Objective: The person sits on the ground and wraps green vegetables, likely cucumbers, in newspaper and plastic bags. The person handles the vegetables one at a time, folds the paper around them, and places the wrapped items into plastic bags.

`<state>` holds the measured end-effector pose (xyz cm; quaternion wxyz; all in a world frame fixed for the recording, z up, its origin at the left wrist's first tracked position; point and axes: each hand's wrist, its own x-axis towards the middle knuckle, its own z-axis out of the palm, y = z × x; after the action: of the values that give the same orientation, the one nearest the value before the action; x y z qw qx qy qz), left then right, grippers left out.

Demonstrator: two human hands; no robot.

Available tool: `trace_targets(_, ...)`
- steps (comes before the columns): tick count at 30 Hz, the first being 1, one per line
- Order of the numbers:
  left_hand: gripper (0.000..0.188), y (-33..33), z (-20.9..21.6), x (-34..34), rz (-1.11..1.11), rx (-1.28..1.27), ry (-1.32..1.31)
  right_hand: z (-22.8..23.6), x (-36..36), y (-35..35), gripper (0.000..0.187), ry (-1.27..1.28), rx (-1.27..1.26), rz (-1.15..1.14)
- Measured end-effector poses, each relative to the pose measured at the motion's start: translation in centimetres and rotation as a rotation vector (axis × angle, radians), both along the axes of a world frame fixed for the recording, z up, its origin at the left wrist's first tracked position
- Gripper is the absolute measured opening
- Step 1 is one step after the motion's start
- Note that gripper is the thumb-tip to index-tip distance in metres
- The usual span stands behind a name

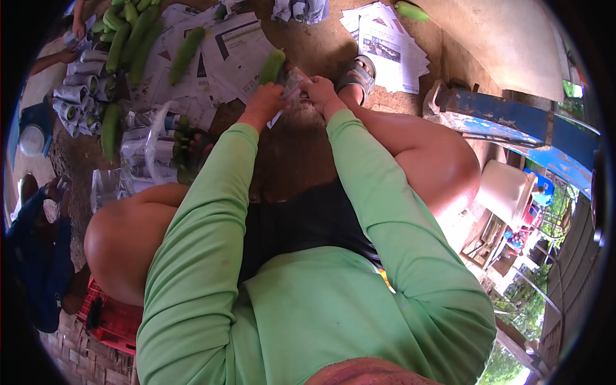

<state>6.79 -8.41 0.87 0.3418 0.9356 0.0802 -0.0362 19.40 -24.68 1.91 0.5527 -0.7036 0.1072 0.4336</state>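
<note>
My left hand (264, 102) and my right hand (319, 92) are close together in front of me, fingers closed. Between them is a thin, pale sheet (294, 86), pinched from both sides; whether it is plastic or paper I cannot tell. Just beyond my left hand a long green gourd (273, 65) points away from me over newspaper sheets (240, 48). Whether my left fingers touch it is hidden. Another gourd (187, 54) rests on the papers to the left.
At the far left are a pile of gourds (138, 38) and several paper-wrapped ones (74, 96). Wrapped gourds in a clear plastic bag (151, 144) lie by my left knee. Other people's hands (66, 55) show at the left. More newspaper (388, 51) and a blue beam (507, 109) are on the right.
</note>
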Motion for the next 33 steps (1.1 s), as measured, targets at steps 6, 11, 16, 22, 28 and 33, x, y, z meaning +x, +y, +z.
trace_targets(6,0.039,0.4,-0.8,-0.1,-0.042,-0.012,-0.037,0.2,-0.2,0.0,0.023,0.007,-0.036,-0.018)
trace_targets(11,0.039,0.8,-1.0,0.1,-0.061,-0.027,-0.027,0.0,-0.1,-0.1,0.023,0.011,-0.032,-0.021)
trace_targets(16,0.034,1.0,-0.2,0.3,-0.048,-0.085,0.004,0.0,-0.2,-0.3,0.022,0.01,-0.028,-0.024)
trace_targets(22,0.026,1.1,0.0,0.6,-0.061,-0.087,0.071,0.0,-0.2,-0.1,0.024,0.006,-0.03,-0.046)
trace_targets(28,0.022,1.1,-1.0,0.5,0.026,-0.113,0.038,2.2,-1.6,1.1,0.048,-0.522,-0.334,0.023)
trace_targets(33,0.017,1.3,-1.1,0.4,0.129,-0.088,-0.102,3.6,-2.8,3.6,0.054,-1.16,-0.532,0.665)
